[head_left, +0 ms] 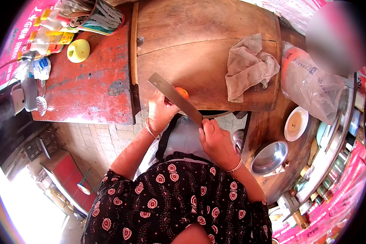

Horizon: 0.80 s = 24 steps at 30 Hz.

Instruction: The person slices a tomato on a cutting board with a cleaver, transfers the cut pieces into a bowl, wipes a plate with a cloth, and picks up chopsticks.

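Observation:
A wide-bladed knife (175, 97) slants across the front edge of the wooden board (183, 32). Its handle is wrapped in the fingers of my right hand (216, 140). My left hand (160, 110) is closed round a small orange-red fruit or vegetable (182, 93), partly hidden by the blade. The blade lies over or against it; whether it cuts in cannot be told. A crumpled beige cloth (248, 67) rests on the board's right side.
On the red table (93, 81) at left are a green apple (78, 51), bottles and a utensil container (101, 18). At right are a plastic bag (311, 81), a white bowl (296, 124) and a metal bowl (269, 158).

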Each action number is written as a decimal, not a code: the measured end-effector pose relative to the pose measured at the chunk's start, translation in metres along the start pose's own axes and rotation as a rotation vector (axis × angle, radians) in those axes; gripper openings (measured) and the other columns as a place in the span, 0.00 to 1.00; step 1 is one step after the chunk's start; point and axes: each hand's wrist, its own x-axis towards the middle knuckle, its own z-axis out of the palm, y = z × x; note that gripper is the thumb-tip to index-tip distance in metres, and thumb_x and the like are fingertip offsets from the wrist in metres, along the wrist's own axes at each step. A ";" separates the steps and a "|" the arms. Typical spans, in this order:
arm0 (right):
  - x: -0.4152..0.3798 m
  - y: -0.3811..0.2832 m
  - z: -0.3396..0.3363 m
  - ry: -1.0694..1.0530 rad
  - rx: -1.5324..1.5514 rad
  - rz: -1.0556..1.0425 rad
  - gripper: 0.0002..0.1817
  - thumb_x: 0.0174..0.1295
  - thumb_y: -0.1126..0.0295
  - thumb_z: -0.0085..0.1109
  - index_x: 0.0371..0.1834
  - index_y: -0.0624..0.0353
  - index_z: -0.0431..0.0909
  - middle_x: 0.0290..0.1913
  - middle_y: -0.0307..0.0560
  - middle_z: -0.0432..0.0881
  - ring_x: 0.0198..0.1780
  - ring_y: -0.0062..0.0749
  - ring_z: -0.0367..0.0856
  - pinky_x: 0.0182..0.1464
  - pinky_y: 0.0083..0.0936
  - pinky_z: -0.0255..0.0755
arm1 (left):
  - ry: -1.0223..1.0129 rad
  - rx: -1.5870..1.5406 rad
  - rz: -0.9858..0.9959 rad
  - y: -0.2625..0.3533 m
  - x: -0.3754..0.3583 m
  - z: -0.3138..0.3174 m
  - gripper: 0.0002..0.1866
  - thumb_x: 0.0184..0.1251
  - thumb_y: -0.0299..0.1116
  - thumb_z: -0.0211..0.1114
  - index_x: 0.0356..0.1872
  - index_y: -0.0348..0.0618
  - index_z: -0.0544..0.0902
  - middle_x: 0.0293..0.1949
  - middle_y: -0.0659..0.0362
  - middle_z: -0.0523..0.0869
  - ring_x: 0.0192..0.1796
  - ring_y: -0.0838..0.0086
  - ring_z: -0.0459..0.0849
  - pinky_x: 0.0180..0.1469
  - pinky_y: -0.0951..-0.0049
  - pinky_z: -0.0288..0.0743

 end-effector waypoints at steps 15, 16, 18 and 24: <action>0.027 -0.007 -0.001 -0.051 0.031 -0.008 0.04 0.55 0.76 0.50 0.32 0.63 0.66 0.28 0.57 0.75 0.24 0.51 0.78 0.26 0.41 0.73 | 0.066 0.109 0.151 -0.009 -0.001 0.006 0.16 0.45 0.28 0.73 0.37 0.40 0.79 0.33 0.53 0.79 0.31 0.65 0.80 0.34 0.70 0.76; 0.031 -0.008 -0.001 -0.058 0.033 -0.004 0.04 0.55 0.77 0.49 0.32 0.63 0.66 0.28 0.58 0.75 0.24 0.51 0.78 0.26 0.41 0.73 | 0.065 0.097 0.146 -0.008 -0.001 0.006 0.16 0.45 0.28 0.73 0.37 0.41 0.79 0.33 0.53 0.79 0.31 0.66 0.80 0.34 0.71 0.75; 0.038 -0.010 -0.001 -0.069 0.036 -0.002 0.04 0.55 0.77 0.49 0.32 0.63 0.66 0.27 0.58 0.76 0.25 0.52 0.79 0.28 0.43 0.74 | 0.063 0.075 0.137 -0.007 -0.002 0.007 0.16 0.45 0.28 0.72 0.37 0.41 0.80 0.33 0.54 0.79 0.31 0.68 0.80 0.34 0.72 0.75; 0.047 -0.013 -0.002 -0.091 0.029 0.004 0.03 0.55 0.77 0.48 0.31 0.64 0.66 0.28 0.60 0.77 0.27 0.55 0.79 0.29 0.45 0.73 | 0.034 -0.031 0.083 -0.001 -0.003 0.008 0.15 0.46 0.27 0.72 0.37 0.41 0.80 0.32 0.58 0.79 0.32 0.74 0.80 0.33 0.75 0.75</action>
